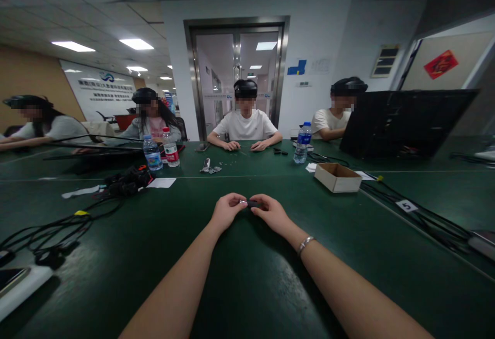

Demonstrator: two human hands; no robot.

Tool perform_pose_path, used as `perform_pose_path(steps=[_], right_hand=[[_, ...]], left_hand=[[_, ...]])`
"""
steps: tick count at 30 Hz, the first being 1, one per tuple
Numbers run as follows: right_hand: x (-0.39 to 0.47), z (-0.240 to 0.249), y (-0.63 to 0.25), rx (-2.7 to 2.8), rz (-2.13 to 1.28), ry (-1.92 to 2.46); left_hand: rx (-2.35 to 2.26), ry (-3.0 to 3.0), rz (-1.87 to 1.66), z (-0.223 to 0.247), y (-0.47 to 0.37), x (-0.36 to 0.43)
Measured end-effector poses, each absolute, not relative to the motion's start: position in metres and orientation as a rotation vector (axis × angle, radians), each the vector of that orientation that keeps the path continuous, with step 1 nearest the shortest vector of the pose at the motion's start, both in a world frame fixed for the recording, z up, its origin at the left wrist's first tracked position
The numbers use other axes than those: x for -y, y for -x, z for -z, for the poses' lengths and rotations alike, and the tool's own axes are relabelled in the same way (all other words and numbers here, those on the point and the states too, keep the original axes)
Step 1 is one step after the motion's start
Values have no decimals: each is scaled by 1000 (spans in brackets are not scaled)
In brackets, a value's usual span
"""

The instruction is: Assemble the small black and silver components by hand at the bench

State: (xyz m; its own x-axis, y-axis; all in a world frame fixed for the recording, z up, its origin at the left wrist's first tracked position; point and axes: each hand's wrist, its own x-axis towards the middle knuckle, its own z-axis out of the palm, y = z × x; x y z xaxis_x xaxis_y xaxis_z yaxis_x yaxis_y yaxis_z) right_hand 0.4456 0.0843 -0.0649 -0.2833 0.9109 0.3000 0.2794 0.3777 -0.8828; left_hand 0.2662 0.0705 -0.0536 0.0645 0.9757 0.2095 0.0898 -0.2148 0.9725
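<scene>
Both of my hands meet above the green tabletop in the middle of the head view. My left hand (227, 211) is closed, its thumb and fingertips pinching the shiny silver end of a small black-and-silver stick (252, 204). From the other side, my right hand (273, 212) pinches the dark end; a metal bracelet (305, 244) circles that wrist. The stick lies about level between the fingertips, which hide much of it. Its exact kind, and whether it is one piece or two, I cannot tell.
A shallow cardboard box (337, 178) stands right of my hands, near a water bottle (302, 143) and black cables (410, 215). More cables (58, 230) lie left. Across the green table (247, 277), a person (247, 125) sits behind small loose pieces (212, 168). A monitor (402, 122) stands right.
</scene>
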Motion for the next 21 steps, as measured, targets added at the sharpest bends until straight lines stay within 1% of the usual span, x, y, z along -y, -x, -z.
perform_pose_path(steps=[6, 16, 21], right_hand=[[-84, 65, -446, 1788, -933, 1058], [-76, 53, -444, 1767, -1042, 1045], [-75, 50, -442, 1726, -1070, 1057]], left_hand=[[-1149, -1487, -1255, 51, -265, -67], [-985, -1449, -1238, 48, -267, -62], [-984, -1459, -1300, 50, -268, -64]])
